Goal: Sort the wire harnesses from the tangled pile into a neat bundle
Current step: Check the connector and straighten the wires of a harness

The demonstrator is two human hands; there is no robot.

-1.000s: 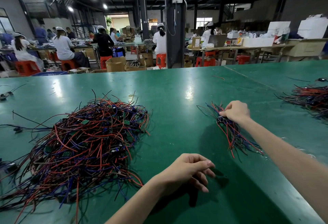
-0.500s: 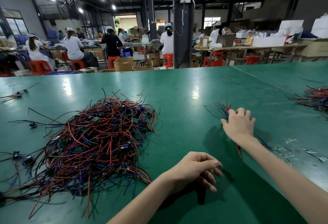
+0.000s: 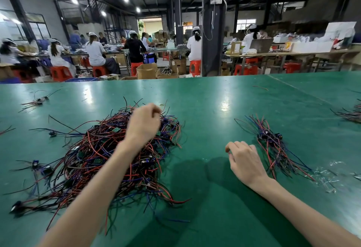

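A big tangled pile of red, blue and black wire harnesses (image 3: 93, 160) with small green boards lies on the left of the green table (image 3: 214, 110). My left hand (image 3: 143, 123) is over the pile's far top, its fingers curled down among the wires; the grip itself is hidden. A small straightened bundle of harnesses (image 3: 273, 145) lies to the right. Just left of that bundle, my right hand (image 3: 244, 160) rests low on the table with fingers loosely bent and nothing in them.
Single loose harnesses lie at the far left (image 3: 37, 101) and near the pile's left side (image 3: 39, 166). Another wire heap (image 3: 351, 112) sits at the right edge. Clear plastic scraps (image 3: 328, 176) lie near the bundle. People work at benches beyond the table.
My left hand rose from the table's front and reached onto the tangled pile. My right hand let go of the small bundle and drew back to its left.
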